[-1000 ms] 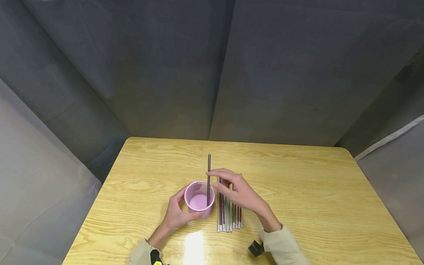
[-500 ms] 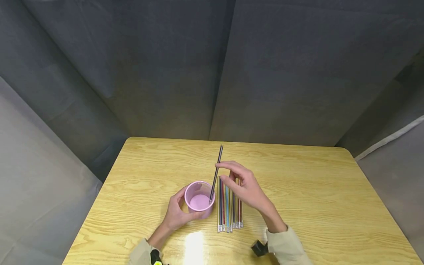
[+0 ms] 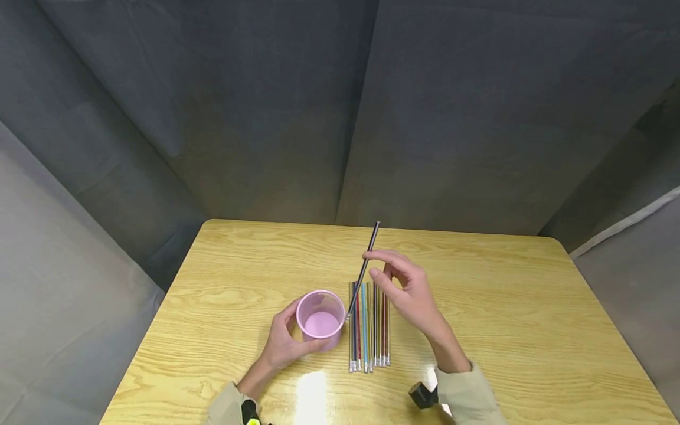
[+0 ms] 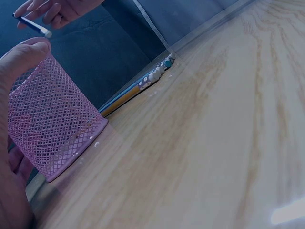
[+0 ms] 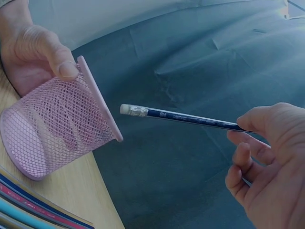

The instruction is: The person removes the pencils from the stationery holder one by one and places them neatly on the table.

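A pink mesh pencil cup [image 5: 66, 119] stands upright on the table, its round opening facing up in the head view. My left hand [image 3: 283, 341] grips it from the left, thumb on the near side by the rim. Between thumb and index finger, my right hand [image 3: 408, 289] pinches a dark blue pencil [image 3: 361, 281] near its far end. The pencil slants in the air, its white eraser [image 5: 125, 109] low and just outside the cup's right rim. Beneath it lies a row of several pencils [image 3: 365, 336], silver eraser ends toward me.
The wooden table [image 3: 494, 307] extends to both sides of the hands. Grey curtains [image 3: 451, 118] hang behind and at the sides. A black wrist device [image 3: 423, 395] sits at the right sleeve, and light reflects off the table's front.
The right hand has drawn the pencil up and out of the cup and moved right and away with it, over the row of pencils. The left hand and cup stay in place.
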Demonstrator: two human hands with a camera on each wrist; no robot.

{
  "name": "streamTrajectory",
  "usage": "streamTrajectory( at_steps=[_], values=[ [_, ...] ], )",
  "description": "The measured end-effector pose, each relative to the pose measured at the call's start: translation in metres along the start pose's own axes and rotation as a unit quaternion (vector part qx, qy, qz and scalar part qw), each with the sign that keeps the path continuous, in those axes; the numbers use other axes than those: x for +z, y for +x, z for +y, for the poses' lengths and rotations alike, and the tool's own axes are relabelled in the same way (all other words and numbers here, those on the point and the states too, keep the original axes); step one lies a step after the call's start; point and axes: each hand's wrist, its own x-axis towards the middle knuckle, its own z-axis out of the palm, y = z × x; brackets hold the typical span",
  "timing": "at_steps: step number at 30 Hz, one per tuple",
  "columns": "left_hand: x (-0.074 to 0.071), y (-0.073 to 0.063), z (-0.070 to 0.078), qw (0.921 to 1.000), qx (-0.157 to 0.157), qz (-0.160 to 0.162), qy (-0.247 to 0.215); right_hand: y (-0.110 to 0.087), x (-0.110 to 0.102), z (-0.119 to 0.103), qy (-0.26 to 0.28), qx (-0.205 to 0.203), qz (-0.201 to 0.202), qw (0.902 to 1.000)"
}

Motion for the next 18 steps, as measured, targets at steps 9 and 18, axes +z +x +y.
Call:
streamTrajectory(
  at_steps=[9, 18],
  values=[
    [0.002, 0.0, 0.001, 1.0, 0.004, 0.003, 0.0, -0.001, -0.007, 0.001, -0.016, 0.014, 0.016, 0.9997],
    [0.001, 0.0, 0.002, 1.0, 0.003, 0.003, -0.007, -0.008, -0.013, 0.012, -0.014, 0.015, 0.013, 0.9997]
  ],
)
